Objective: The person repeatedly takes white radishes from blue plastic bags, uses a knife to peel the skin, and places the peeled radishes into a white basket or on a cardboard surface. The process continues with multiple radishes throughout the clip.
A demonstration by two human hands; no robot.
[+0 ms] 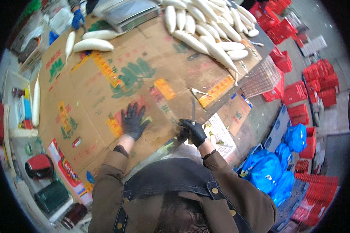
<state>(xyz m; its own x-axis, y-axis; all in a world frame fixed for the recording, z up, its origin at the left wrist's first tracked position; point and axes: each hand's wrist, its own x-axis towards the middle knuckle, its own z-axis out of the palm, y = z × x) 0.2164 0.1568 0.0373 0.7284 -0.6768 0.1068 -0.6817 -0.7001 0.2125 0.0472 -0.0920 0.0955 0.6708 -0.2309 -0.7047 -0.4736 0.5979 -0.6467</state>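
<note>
My left hand, in a black glove, lies flat with fingers spread on the cardboard-covered table. Close to the table's front edge my right hand, also gloved in black, is closed on a knife, its narrow blade pointing away from me. A few thin white scraps lie just beyond the blade. Long white radishes are heaped at the back right of the cardboard. A few more lie at the back left, and one rests along the left edge.
A weighing scale stands at the back. Someone else's blue-gloved hand is at the back left. To the right are stacked red crates, a mesh crate and blue bags. A kettle and containers line the left.
</note>
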